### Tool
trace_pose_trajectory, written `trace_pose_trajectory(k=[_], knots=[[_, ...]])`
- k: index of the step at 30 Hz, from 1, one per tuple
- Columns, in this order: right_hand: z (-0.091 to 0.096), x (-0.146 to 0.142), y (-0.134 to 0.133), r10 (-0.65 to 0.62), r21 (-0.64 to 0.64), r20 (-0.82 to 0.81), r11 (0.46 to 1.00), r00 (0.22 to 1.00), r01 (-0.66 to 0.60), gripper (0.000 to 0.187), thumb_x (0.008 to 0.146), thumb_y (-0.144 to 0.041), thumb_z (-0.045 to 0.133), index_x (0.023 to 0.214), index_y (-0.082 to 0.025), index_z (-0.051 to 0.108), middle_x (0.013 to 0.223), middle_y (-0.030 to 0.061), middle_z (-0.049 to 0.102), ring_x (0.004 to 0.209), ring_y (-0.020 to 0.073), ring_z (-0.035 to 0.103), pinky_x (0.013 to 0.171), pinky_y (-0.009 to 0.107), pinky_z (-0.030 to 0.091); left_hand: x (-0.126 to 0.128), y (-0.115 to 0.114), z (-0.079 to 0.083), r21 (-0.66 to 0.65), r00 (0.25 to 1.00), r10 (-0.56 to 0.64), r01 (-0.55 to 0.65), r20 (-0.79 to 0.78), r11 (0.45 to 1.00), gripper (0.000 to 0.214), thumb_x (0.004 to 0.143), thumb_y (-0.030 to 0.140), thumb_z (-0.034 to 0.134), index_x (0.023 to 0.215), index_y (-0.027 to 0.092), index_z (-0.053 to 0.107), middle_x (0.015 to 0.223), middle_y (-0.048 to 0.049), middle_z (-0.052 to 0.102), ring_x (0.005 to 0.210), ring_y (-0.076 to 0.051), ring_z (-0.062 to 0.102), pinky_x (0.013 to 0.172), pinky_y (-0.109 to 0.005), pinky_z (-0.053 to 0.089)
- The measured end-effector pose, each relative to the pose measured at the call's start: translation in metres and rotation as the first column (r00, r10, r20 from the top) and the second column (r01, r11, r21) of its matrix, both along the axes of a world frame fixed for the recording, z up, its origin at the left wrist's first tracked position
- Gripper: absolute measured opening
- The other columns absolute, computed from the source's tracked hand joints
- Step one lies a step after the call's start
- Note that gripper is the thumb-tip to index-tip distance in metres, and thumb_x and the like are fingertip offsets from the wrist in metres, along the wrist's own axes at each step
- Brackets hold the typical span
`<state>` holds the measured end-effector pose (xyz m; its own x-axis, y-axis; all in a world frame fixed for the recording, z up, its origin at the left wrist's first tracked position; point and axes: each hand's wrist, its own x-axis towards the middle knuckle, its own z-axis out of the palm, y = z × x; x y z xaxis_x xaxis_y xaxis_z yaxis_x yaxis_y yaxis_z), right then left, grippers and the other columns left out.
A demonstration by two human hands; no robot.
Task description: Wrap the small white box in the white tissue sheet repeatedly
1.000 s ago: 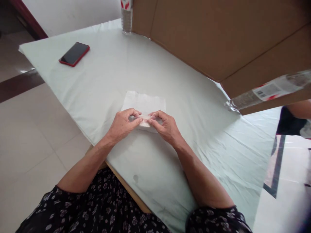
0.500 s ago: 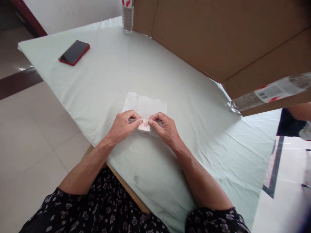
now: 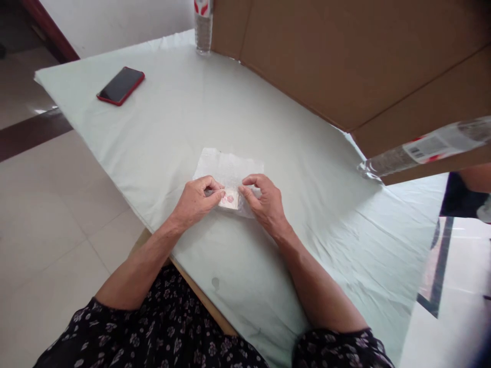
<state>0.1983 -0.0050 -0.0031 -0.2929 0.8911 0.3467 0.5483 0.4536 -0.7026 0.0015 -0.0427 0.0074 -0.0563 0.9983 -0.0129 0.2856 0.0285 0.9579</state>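
A small, flat, cream-coloured square piece with pinkish-red print (image 3: pixel 230 200) lies on a thin white sheet (image 3: pixel 230 162), which looks like tissue or foam wrap. My left hand (image 3: pixel 197 201) is closed in a pinch at the piece's upper left corner. Just off its upper right corner is my right hand (image 3: pixel 266 200), with thumb and forefinger tips brought together. What lies between those right fingertips is too small to make out. Crinkled, translucent wrapping (image 3: pixel 245 207) shows between the piece and the right hand.
A phone in a red case (image 3: pixel 121 86) lies at the far left of the pale green tablecloth (image 3: pixel 172 117). A large cardboard panel (image 3: pixel 299 56) stands at the back right, with one clear bottle (image 3: pixel 203 30) at its left and another clear bottle (image 3: pixel 433 148) at its right. Part of a person (image 3: pixel 473 186) shows far right.
My right hand has shifted slightly right, away from the left one, uncovering more of the printed piece. My left hand stays at its corner. The whole view has moved slightly.
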Motion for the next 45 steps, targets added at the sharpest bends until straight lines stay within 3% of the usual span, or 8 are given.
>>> trace_pose_trajectory(k=[3,6,11,16,22,32,39,45], knots=[[0.011,0.0,-0.011,-0.06,0.293,0.122,0.956,0.991,0.021,0.008,0.097,-0.027,0.06,0.094,-0.024,0.067,0.102,0.0055,0.075,0.096,0.0223,0.066,0.089,0.039,0.045,0.001,0.0,0.0,0.002,1.0,0.005,-0.005,-0.012,1.0,0.012,0.078,0.027,0.067,0.069,0.019,0.063,0.087,-0.0033,0.076,0.085,-0.018,0.07,0.077,-0.029,0.052],[0.021,-0.005,-0.023,0.042,0.384,0.281,0.911,0.959,-0.152,0.01,0.099,-0.022,0.059,0.095,-0.024,0.068,0.098,0.0033,0.076,0.092,0.02,0.066,0.088,0.038,0.042,0.002,0.002,0.0,0.015,0.999,0.006,-0.005,-0.043,1.0,0.012,0.078,0.028,0.066,0.07,0.019,0.064,0.082,-0.0026,0.075,0.082,-0.018,0.068,0.075,-0.029,0.051],[0.017,-0.014,-0.032,0.133,0.333,0.453,0.892,0.881,-0.306,0.014,0.1,-0.019,0.054,0.102,-0.021,0.067,0.102,0.0037,0.077,0.094,0.0197,0.064,0.087,0.038,0.038,-0.005,0.003,0.001,-0.009,0.991,-0.041,0.04,-0.128,0.999,0.015,0.08,0.034,0.063,0.075,0.019,0.065,0.085,-0.0035,0.074,0.081,-0.019,0.066,0.075,-0.031,0.051],[0.015,-0.015,-0.032,0.125,0.3,0.519,0.9,0.846,-0.317,0.011,0.1,-0.022,0.056,0.105,-0.023,0.065,0.105,0.0031,0.075,0.097,0.02,0.061,0.09,0.037,0.034,-0.03,-0.005,0.01,-0.03,0.964,-0.137,0.134,-0.228,0.991,0.038,0.078,0.035,0.068,0.114,0.021,0.067,0.105,-0.0044,0.071,0.094,-0.02,0.065,0.081,-0.031,0.051],[0.017,-0.021,-0.033,0.085,0.277,0.631,0.904,0.771,-0.327,0.02,0.098,-0.021,0.056,0.117,-0.027,0.062,0.103,0.0031,0.069,0.095,0.0208,0.053,0.089,0.038,0.031,-0.039,-0.006,0.006,-0.058,0.953,-0.002,-0.017,-0.302,0.998,0.029,0.082,0.035,0.061,0.105,0.02,0.069,0.068,0.0039,0.057,0.06,-0.014,0.051,0.061,-0.027,0.043],[0.016,-0.027,-0.033,0.024,0.326,0.674,0.887,0.738,-0.327,0.014,0.097,-0.023,0.058,0.11,-0.026,0.064,0.099,0.0043,0.067,0.092,0.0215,0.049,0.087,0.039,0.03,-0.046,-0.015,0.015,-0.132,0.824,0.104,-0.211,-0.557,0.969,0.051,0.082,0.049,0.065,0.121,0.017,0.066,0.089,-0.0069,0.073,0.08,-0.025,0.066,0.08,-0.036,0.05],[0.014,-0.028,-0.034,0.003,0.354,0.656,0.882,0.755,-0.312,0.012,0.096,-0.023,0.06,0.107,-0.025,0.064,0.099,0.0047,0.066,0.092,0.0223,0.048,0.087,0.038,0.031,-0.046,-0.015,0.008,-0.218,0.89,0.057,-0.173,-0.452,0.961,0.048,0.077,0.052,0.069,0.11,0.016,0.068,0.067,-0.0009,0.067,0.059,-0.021,0.063,0.058,-0.03,0.046],[0.013,-0.027,-0.033,0.006,0.358,0.654,0.879,0.757,-0.317,0.012,0.097,-0.025,0.06,0.108,-0.025,0.064,0.1,0.0049,0.066,0.091,0.0226,0.047,0.086,0.039,0.031,-0.039,-0.011,-0.003,-0.225,0.952,0.127,-0.193,-0.277,0.955,0.035,0.075,0.044,0.071,0.098,0.019,0.065,0.063,0.0024,0.063,0.047,-0.015,0.057,0.046,-0.026,0.041]])
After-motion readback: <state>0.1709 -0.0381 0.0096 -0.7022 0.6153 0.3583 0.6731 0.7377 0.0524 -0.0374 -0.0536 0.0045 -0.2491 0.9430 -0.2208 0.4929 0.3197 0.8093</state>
